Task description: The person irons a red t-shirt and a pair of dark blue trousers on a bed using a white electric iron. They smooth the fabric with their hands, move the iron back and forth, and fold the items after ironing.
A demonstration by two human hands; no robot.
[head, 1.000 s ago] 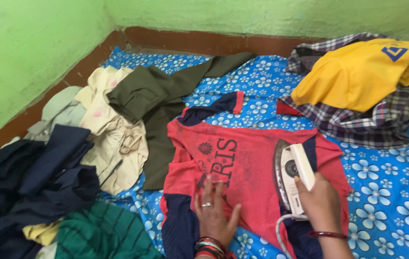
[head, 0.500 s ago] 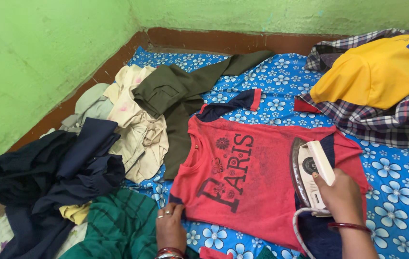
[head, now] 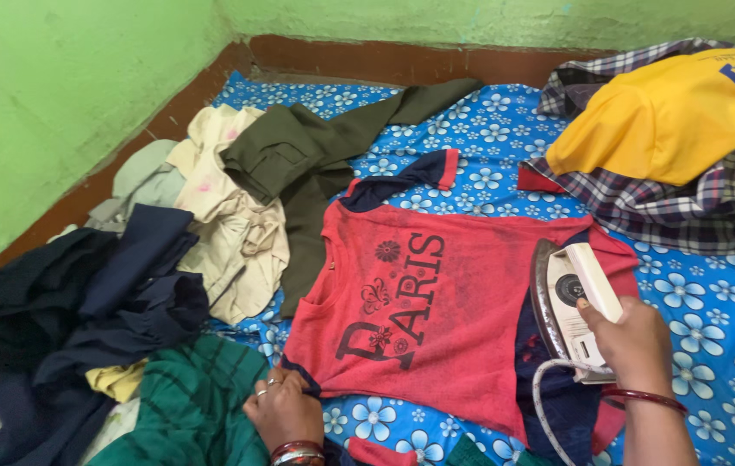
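Observation:
A red T-shirt (head: 445,319) with dark printed letters and navy sleeves lies spread flat on a blue sheet with white flowers (head: 713,302). My left hand (head: 285,410) pinches the shirt's lower left corner, with rings on the fingers and red bangles at the wrist. My right hand (head: 635,341) grips the handle of a white electric iron (head: 570,302), which stands tilted on its side over the shirt's right sleeve, metal soleplate facing left. Its white cord loops down beside my wrist.
A heap of clothes lies at the left: navy garments (head: 83,302), a cream one (head: 221,216), an olive one (head: 298,164) and a green striped one (head: 191,406). A yellow shirt (head: 669,112) rests on a plaid cloth (head: 669,207) at the back right. Green walls close the corner.
My left hand slid off the shirt's front to its lower left corner and took hold there. The shirt now lies flatter with its print showing. The iron stays in my right hand.

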